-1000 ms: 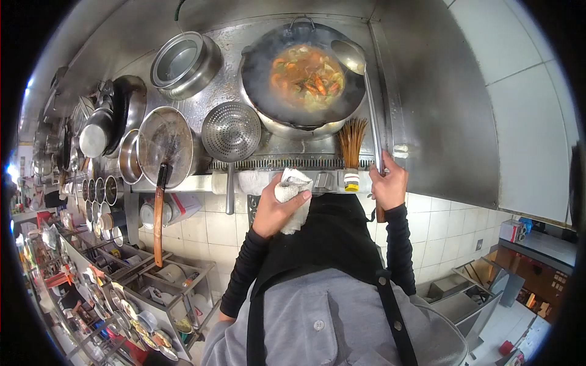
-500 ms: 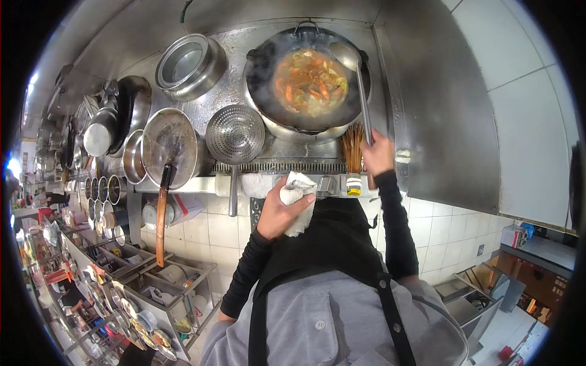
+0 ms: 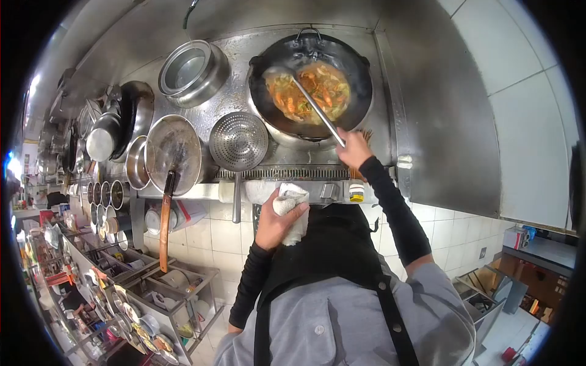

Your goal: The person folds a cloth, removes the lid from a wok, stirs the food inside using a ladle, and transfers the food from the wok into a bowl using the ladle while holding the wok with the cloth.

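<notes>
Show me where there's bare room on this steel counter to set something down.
Bare steel shows between the silver pot and the wok, beyond the perforated skimmer. Near left is crowded: skimmer, wooden-handled utensil and metal vessel sit close.

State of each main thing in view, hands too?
Left hand: closed on cloth
Right hand: closed on ladle handle
Cloth: bunched
Ladle: head in wok
Wok: uncovered
Food: in wok
Skimmer: empty, handle past ledge
Brush: partly hidden
</notes>
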`<state>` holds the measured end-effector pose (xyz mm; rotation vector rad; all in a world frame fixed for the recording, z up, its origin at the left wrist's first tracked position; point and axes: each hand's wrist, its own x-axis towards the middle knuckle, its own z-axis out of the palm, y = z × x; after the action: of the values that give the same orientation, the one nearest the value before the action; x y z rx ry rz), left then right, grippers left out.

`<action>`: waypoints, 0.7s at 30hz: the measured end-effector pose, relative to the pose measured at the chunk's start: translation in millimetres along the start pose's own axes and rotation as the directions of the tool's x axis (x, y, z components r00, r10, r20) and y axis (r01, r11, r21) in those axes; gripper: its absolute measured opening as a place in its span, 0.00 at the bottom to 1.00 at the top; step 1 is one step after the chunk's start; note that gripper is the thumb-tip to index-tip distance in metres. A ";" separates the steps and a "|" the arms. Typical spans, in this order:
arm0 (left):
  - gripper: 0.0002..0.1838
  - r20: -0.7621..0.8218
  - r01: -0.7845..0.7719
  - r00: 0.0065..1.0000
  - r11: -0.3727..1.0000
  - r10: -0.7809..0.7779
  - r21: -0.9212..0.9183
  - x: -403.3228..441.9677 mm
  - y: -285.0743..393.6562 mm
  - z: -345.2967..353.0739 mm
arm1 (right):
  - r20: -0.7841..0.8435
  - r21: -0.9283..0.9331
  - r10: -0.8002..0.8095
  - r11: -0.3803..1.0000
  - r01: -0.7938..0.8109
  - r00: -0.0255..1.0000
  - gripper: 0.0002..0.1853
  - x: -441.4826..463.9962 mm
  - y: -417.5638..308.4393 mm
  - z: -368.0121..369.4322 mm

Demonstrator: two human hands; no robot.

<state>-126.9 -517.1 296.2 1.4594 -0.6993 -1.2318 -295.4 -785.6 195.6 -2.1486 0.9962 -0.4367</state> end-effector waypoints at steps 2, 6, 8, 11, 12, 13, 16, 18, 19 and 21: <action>0.19 0.003 -0.037 0.999 0.999 0.037 0.028 3.3 -1.6 -2.0 | -0.002 -0.189 -0.123 0.975 0.121 0.992 0.25 -31.8 4.8 2.8; 0.19 0.029 -0.014 0.999 1.000 0.014 0.000 6.5 3.9 -1.4 | 0.117 -0.264 0.073 0.964 -0.040 0.990 0.30 -92.8 -22.7 -27.8; 0.19 0.028 0.000 1.000 0.999 0.001 -0.038 7.2 3.2 -1.0 | 0.088 -0.264 0.075 0.963 -0.049 0.993 0.30 -124.1 -39.0 -45.5; 0.20 0.038 0.029 0.999 0.999 -0.028 -0.021 5.9 0.1 -5.5 | 0.016 -0.209 0.021 0.978 -0.017 1.000 0.30 -165.4 -69.7 -71.8; 0.20 0.035 0.032 0.999 0.999 -0.031 -0.021 5.9 -0.8 -6.5 | 0.041 -0.207 0.068 0.977 -0.058 0.997 0.31 -176.7 -81.0 -83.4; 0.20 0.036 0.036 0.999 0.999 -0.035 -0.019 5.4 -2.1 -7.7 | 0.063 -0.205 0.118 0.973 -0.103 0.991 0.32 -185.4 -87.2 -90.6; 0.20 0.041 0.045 0.998 0.997 -0.042 -0.065 7.5 0.9 -5.8 | 0.136 -0.180 0.138 0.977 -0.113 0.981 0.34 -197.5 -87.9 -98.9; 0.20 0.056 0.031 0.998 0.997 -0.028 -0.064 9.8 1.9 -4.8 | 0.058 -0.217 0.127 0.970 -0.112 0.990 0.29 -194.8 -74.1 -82.9; 0.20 0.065 0.011 0.998 0.999 -0.009 -0.041 11.6 1.2 -4.6 | 0.022 -0.238 0.116 0.965 -0.108 0.993 0.27 -190.6 -60.6 -70.8; 0.20 0.067 -0.020 0.998 1.000 0.021 -0.020 11.0 2.8 -3.8 | -0.093 -0.204 0.120 0.969 -0.137 0.988 0.24 -178.0 -35.9 -52.6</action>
<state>-119.5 -526.4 295.0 1.3971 -0.7434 -1.2735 -420.8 -658.1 256.9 -2.2494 1.2685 -0.3704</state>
